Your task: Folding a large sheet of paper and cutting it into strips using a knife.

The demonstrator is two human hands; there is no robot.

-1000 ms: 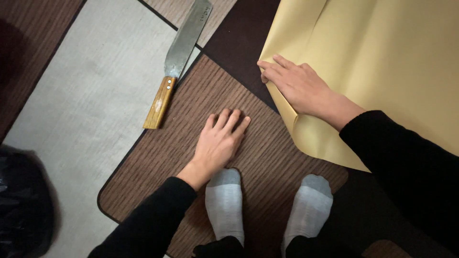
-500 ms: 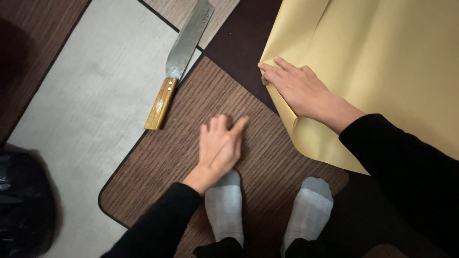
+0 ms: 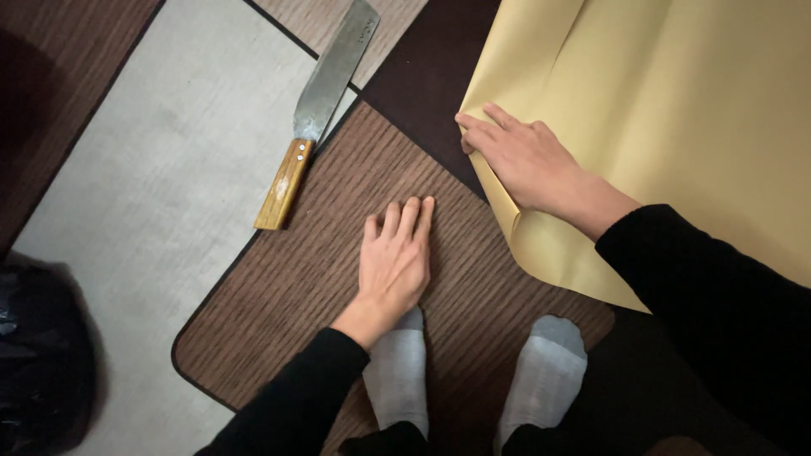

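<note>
- Fingers of the left hand [image 3: 394, 263], curled half a second ago, lie flat again on the brown mat [image 3: 279, 295], grasping nothing.
- Right hand [image 3: 519, 156] keeps pressing the folded gold paper [image 3: 676, 110]; cleaver [image 3: 317, 105] lies untouched at eleven o'clock.

A home floor: woven floor mats [image 3: 152, 194], a brown rug [image 3: 338, 253], socked feet [image 3: 397, 371].

We lose the yellow sheet [image 3: 676, 110] past the top and right edges. Left of it, the knife [image 3: 321, 101] has its blade tip cut off, and the black bag [image 3: 38, 355] runs out of view.
</note>
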